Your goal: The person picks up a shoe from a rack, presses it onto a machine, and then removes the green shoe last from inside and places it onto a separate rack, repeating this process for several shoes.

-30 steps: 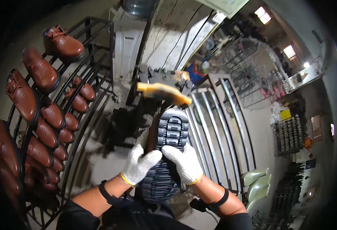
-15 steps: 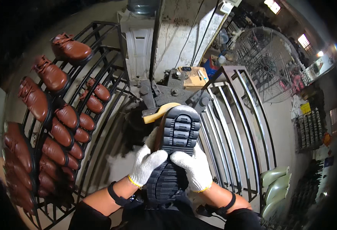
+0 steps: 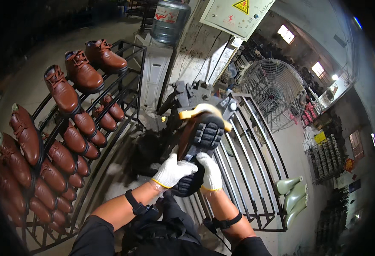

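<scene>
Both my hands wear white knit gloves and grip one brown shoe (image 3: 207,135), its black treaded sole facing me. My left hand (image 3: 174,171) is wrapped round the shoe's left side near the middle, thumb across the sole. My right hand (image 3: 209,172) closes on the opposite side, thumb also on the sole. The shoe's far end lies against a yellow curved piece (image 3: 196,111) on a dark metal machine (image 3: 194,93). The sole's near end points down toward me. Whether the shoe is fitted onto anything behind is hidden.
Brown lace-up shoes (image 3: 64,94) fill a black rack on the left. A metal rack (image 3: 255,164) with bare rails stands right, pale green shoe lasts (image 3: 295,198) at its near end. Behind are a large fan (image 3: 272,94), a water bottle (image 3: 168,25) and an electrical box (image 3: 234,17).
The view has shifted, bringing the electrical box into sight. The held shoe has tilted, its far end to the right, and sits against the yellow piece. Both hands keep their grip.
</scene>
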`<state>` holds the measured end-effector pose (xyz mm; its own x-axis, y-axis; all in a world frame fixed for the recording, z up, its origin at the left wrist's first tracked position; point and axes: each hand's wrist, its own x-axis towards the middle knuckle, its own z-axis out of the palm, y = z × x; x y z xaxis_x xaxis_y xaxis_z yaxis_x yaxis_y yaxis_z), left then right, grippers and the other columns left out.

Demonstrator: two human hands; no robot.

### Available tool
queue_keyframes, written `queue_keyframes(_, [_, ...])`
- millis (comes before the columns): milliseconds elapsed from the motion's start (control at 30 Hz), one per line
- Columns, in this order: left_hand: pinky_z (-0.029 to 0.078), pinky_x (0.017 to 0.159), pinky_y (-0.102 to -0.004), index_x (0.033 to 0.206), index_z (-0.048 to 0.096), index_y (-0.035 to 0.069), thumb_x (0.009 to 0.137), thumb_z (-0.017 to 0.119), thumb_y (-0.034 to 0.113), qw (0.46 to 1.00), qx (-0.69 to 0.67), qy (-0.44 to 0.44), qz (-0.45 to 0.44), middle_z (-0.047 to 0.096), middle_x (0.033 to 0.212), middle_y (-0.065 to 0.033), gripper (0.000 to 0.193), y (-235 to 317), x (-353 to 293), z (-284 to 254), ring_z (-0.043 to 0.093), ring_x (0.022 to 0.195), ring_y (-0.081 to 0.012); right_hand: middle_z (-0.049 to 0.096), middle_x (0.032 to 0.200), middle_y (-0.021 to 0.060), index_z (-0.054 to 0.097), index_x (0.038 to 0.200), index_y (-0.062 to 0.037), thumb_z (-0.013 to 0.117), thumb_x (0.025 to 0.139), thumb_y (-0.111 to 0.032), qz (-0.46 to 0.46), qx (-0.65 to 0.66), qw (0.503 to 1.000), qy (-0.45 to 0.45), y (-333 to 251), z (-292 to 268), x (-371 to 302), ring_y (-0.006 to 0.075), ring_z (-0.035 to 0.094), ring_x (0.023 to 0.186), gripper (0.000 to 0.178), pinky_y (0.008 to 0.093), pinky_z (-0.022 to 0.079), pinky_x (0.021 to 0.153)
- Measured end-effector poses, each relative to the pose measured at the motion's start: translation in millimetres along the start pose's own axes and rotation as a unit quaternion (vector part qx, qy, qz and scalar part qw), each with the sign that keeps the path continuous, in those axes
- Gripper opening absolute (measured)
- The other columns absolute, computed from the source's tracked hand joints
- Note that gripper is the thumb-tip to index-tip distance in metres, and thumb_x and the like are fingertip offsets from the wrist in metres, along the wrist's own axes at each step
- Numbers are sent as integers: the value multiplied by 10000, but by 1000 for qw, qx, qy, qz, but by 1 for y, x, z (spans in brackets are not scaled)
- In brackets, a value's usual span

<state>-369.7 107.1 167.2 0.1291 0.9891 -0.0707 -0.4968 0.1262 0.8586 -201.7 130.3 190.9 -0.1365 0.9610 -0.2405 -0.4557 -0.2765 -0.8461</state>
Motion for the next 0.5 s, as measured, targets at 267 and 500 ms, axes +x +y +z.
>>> queue_keyframes(267, [603,774,-310,1666,126,-48,896,855,146,941,333,27,57,785,909,-93,1078,14,-57,12,764,765,-177,773,1079,121,764,1166,1,584,1065,-148,-193,-340,908,153,20,19,-51,234,726,992,254,370,561,952])
queue_keyframes(500, [444,1192,-397,1702,71,24,816,920,174,961,246,-85,96,490,1597,-211,1236,0,-81,-4,532,1449,-291,756,1127,78,662,1321,-2,692,945,-44,-106,-393,913,30,31,-38,-88,165,692,959,380,345,575,866])
